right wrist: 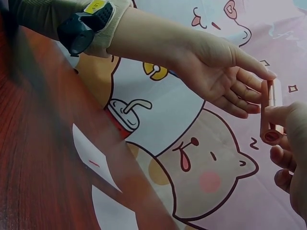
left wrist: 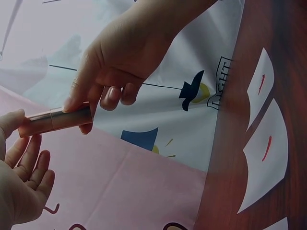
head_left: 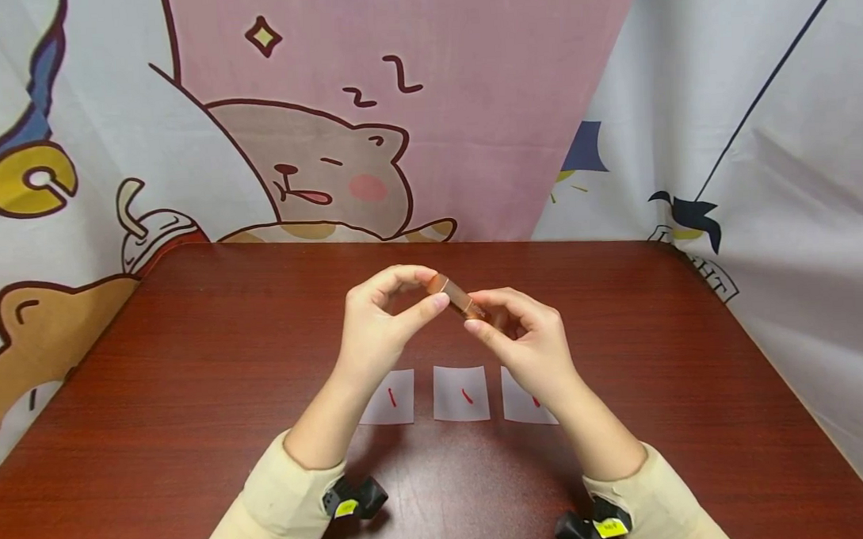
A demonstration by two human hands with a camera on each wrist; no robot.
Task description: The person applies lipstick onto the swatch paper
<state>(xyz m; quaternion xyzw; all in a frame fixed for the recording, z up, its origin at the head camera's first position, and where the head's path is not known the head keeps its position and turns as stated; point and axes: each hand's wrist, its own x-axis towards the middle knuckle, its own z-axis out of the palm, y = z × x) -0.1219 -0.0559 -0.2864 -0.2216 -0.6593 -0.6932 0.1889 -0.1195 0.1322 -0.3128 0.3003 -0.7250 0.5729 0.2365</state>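
A copper-coloured lipstick tube (head_left: 459, 297) is held in the air above the table, tilted down to the right in the head view. My left hand (head_left: 378, 323) pinches its upper end between thumb and fingers. At the lower end, my right hand (head_left: 530, 337) grips it with thumb and fingertips. A seam crosses the tube (left wrist: 55, 120) in the left wrist view. The right wrist view shows a round end with dark red on the lipstick tube (right wrist: 272, 136). Below the hands lie three white paper squares, the middle one (head_left: 461, 394) with a short red stroke.
The left paper square (head_left: 396, 398) and right paper square (head_left: 517, 389) also bear red strokes, each partly covered by an arm or hand. The dark red-brown wooden table (head_left: 192, 373) ends at a cartoon-printed cloth (head_left: 483, 125). Each wrist carries a small black camera (head_left: 364, 498).
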